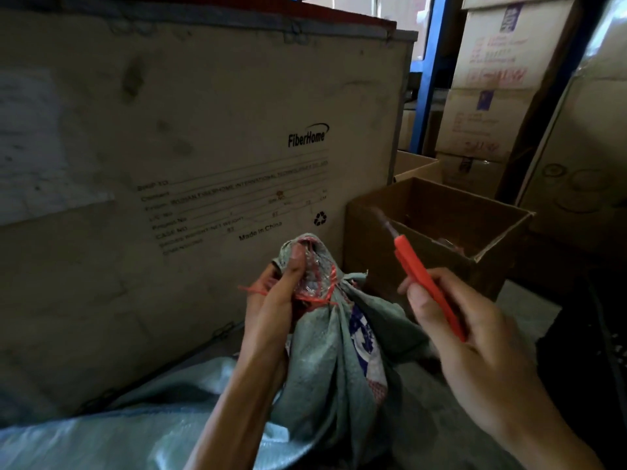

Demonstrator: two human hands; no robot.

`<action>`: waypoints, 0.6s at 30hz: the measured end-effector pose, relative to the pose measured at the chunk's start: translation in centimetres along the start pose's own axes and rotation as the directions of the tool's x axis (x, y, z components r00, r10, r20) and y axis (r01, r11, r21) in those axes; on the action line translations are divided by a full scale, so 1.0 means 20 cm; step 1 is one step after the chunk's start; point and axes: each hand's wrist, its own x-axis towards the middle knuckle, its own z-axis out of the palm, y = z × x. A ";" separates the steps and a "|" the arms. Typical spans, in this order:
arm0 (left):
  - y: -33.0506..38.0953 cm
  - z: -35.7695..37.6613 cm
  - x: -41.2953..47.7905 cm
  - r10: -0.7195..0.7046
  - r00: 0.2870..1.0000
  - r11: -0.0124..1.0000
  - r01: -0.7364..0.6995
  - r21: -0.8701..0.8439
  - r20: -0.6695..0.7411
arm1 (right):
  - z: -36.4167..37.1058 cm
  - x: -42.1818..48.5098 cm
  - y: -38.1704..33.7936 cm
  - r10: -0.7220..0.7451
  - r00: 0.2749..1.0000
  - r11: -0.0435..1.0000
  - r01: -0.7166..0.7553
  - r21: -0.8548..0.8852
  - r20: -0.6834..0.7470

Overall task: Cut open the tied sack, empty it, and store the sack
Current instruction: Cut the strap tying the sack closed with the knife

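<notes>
So the sack is not open yet; its red string is tied tight. The left hand squeezes the bunched top. The right hand pinches a red cutter beside it. Cutting, emptying and storing are left.

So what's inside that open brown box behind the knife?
The open cardboard box is dark inside. Something reddish lies near its right wall, too blurred to identify. The near wall and the orange knife hide the rest.

A big crate is standing behind the sack. An open box is sitting to its right, behind the cutter.
</notes>
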 end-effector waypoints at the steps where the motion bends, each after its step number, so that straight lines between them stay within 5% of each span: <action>1: 0.01 0.00 0.00 0.012 1.000 1.000 -0.012 -0.008 -0.007 | 0.01 -0.01 -0.01 -0.023 1.000 0.997 0.024 -0.068 0.014; 5: 0.03 0.00 -0.01 0.045 0.998 0.999 -0.044 0.032 -0.036 | 0.05 -0.03 -0.03 -0.005 0.995 0.970 0.029 -0.241 0.099; 18: 0.00 0.04 -0.04 0.168 0.986 0.968 -0.167 0.185 0.008 | 0.05 -0.03 -0.03 -0.019 0.992 0.953 0.056 -0.298 0.124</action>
